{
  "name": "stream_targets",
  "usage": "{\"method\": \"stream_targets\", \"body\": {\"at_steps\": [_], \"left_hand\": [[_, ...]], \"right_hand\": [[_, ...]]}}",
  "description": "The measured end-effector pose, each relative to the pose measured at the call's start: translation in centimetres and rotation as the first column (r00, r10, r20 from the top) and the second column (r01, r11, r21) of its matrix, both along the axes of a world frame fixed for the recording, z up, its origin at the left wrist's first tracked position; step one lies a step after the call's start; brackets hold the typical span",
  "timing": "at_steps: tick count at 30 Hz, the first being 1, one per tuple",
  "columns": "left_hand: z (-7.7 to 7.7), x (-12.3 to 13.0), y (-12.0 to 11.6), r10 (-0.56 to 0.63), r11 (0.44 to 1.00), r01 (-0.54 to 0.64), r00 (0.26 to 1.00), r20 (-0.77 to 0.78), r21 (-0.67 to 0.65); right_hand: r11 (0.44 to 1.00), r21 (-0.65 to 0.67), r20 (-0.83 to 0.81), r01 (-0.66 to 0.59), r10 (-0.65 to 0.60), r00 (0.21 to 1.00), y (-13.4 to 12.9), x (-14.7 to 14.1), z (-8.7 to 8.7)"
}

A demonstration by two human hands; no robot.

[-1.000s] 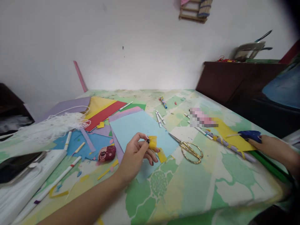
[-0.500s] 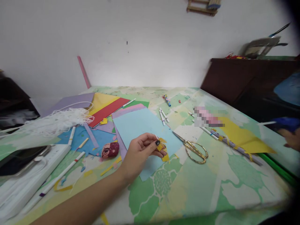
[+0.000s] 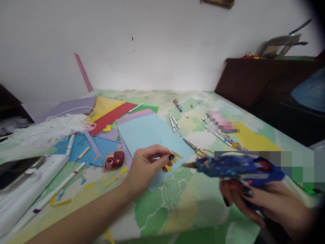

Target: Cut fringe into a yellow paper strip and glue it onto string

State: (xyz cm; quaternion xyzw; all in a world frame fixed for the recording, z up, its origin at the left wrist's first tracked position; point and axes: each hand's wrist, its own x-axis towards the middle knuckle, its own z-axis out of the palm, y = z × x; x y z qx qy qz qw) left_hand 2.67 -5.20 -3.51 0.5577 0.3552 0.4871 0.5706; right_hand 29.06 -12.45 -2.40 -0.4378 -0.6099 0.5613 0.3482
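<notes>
Pinched between the thumb and fingers of my left hand (image 3: 149, 166) is a small piece of yellow paper (image 3: 176, 157) with a fringed edge. It is held above a sheet of light blue paper (image 3: 142, 130). My right hand (image 3: 264, 200) grips a blue hot glue gun (image 3: 236, 167) by its handle, and a small red light glows on its side. The nozzle points left, toward the yellow paper, with a gap between them. Behind the glue gun lie gold-handled scissors (image 3: 196, 147), partly covered by it.
At left are a white power strip (image 3: 48, 184), a phone (image 3: 19, 173), tangled white cord (image 3: 58, 127) and a dark red pouch (image 3: 114, 160). White markers (image 3: 172, 122), coloured paper (image 3: 114, 117) and yellow scraps lie about. A dark cabinet (image 3: 243, 84) stands at right.
My right hand has brought the glue gun in from the far right edge to beside my left hand. The left hand keeps its hold on the yellow paper. The view has shifted slightly.
</notes>
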Motion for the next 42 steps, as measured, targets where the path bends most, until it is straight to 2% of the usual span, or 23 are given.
{"method": "stream_targets", "body": {"at_steps": [1, 3, 10, 17, 23, 26, 33, 42], "left_hand": [[0.0, -0.1, 0.0, 0.003, 1.000, -0.003, 1.000, 0.003, 0.017], [0.1, -0.2, 0.0, 0.006, 0.999, -0.006, 1.000, 0.000, 0.038], [0.0, -0.5, -0.1, 0.013, 0.995, -0.011, 1.000, -0.021, 0.096], [-0.1, -0.4, -0.2, 0.024, 0.993, -0.018, 0.998, -0.053, 0.112], [0.1, -0.2, -0.2, 0.066, 0.994, -0.059, 0.996, -0.068, 0.096], [0.1, -0.2, -0.2, 0.066, 0.993, -0.059, 0.996, -0.068, 0.099], [0.1, -0.3, -0.3, 0.048, 0.994, -0.041, 0.997, -0.064, 0.106], [0.0, -0.3, -0.3, 0.045, 0.993, -0.039, 0.997, -0.055, 0.116]], "right_hand": [[0.998, -0.023, -0.039, -0.066, 0.065, 0.997, 0.4, -0.9, -0.2], [0.992, -0.056, -0.091, -0.117, 0.112, 0.990, 0.9, -2.0, -0.5], [0.987, -0.162, -0.112, -0.003, -0.015, 0.994, 0.9, -2.1, -1.0], [0.989, -0.137, -0.158, -0.055, 0.033, 0.987, 1.4, -2.1, -1.4], [0.982, -0.186, -0.135, 0.040, -0.066, 0.989, 0.9, -2.2, -1.0], [0.982, -0.182, -0.125, 0.049, -0.073, 0.990, 0.9, -2.2, -1.1], [0.988, -0.152, -0.151, -0.011, -0.012, 0.989, 1.4, -2.0, -1.4], [0.977, -0.194, -0.099, 0.092, -0.113, 0.989, 1.0, -2.1, -1.8]]}}
